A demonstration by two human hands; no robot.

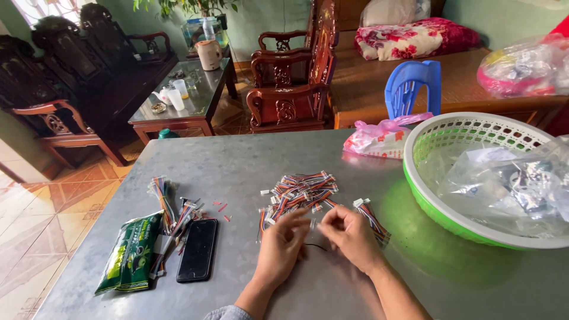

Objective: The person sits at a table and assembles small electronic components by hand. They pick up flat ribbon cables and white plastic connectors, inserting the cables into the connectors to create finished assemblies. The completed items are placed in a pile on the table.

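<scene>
Low in the centre of the frame two hands meet over a grey metal table (249,166). The left hand (281,246) has its fingertips pinched together, and the right hand (351,236) likewise — between them they nip one small connector piece (313,224), too small to make out clearly. A single thin dark wire (317,246) lies on the table just beneath the hands.

Just beyond the fingers sits one loose pile of coloured wire harnesses (299,192) with white plugs; the pieces are too tangled to count. One separate bundle (372,218) lies to the right of the right hand.

In the lower left lie one black phone (197,250), face up, and one green foil packet (129,253) beside it, with another bunch of coloured wires (169,204) running between and above them. A few red snippets (223,208) are scattered near.

At the right edge stands one green-and-white plastic basket (427,195) holding clear plastic bags. Behind it, one pink bag (379,137) rests at the table's far edge.

Farther off, in the upper half: one blue plastic chair (413,88), one carved wooden armchair (290,83) and one glass-topped coffee table (189,98) bearing cups.
</scene>
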